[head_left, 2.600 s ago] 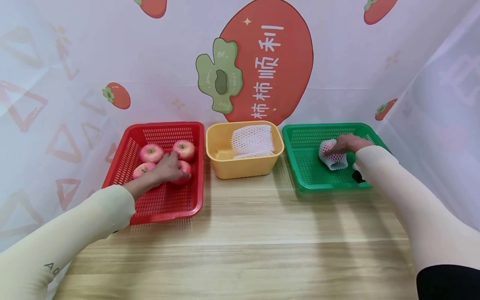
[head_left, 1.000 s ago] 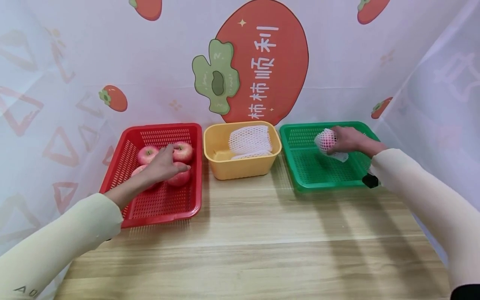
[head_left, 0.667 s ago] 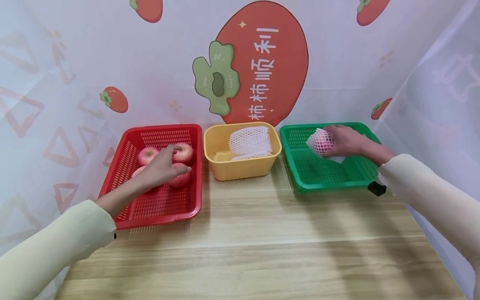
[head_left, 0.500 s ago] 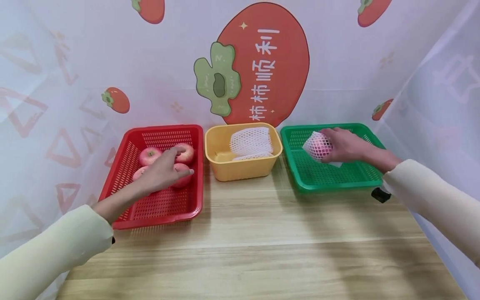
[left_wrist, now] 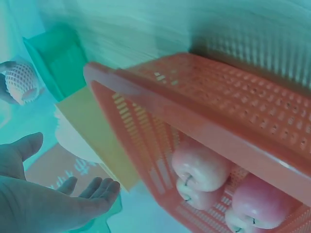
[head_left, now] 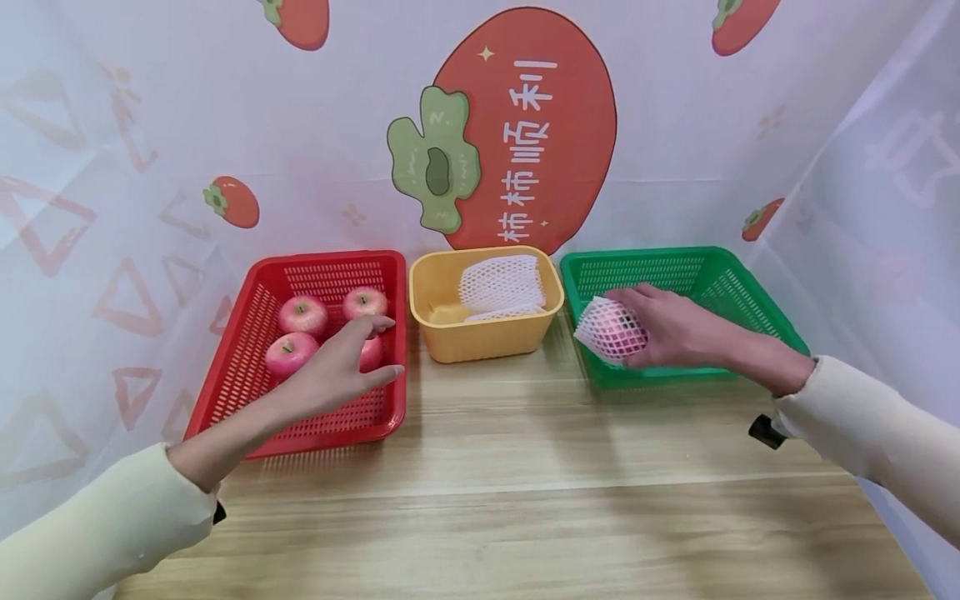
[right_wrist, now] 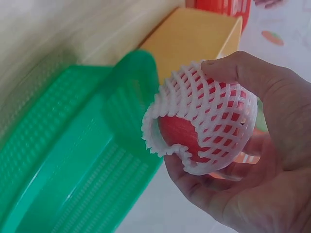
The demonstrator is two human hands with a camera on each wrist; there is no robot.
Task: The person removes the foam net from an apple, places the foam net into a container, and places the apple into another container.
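My right hand [head_left: 678, 327] grips an apple [right_wrist: 180, 133] wrapped in a white foam net sleeve [head_left: 611, 331]. It is raised over the left front of the green basket [head_left: 637, 375], and red skin shows through the mesh and at the sleeve's open end. My left hand [head_left: 341, 367] hovers over the red basket [head_left: 390, 421] with fingers relaxed and nothing in them. Below and beyond it lie several bare apples [head_left: 303, 315], one of them partly hidden behind the hand.
Between the two baskets stands a yellow bin [head_left: 483, 342] with white foam net sleeves [head_left: 502, 283] inside. All three containers stand on a wood-grain table [head_left: 480, 500]. A printed curtain [head_left: 322, 100] hangs behind and along both sides.
My right hand has lifted the net-wrapped apple out of the green basket and brought it left and toward me. My left hand has drawn back from the apples, rising slightly toward me.
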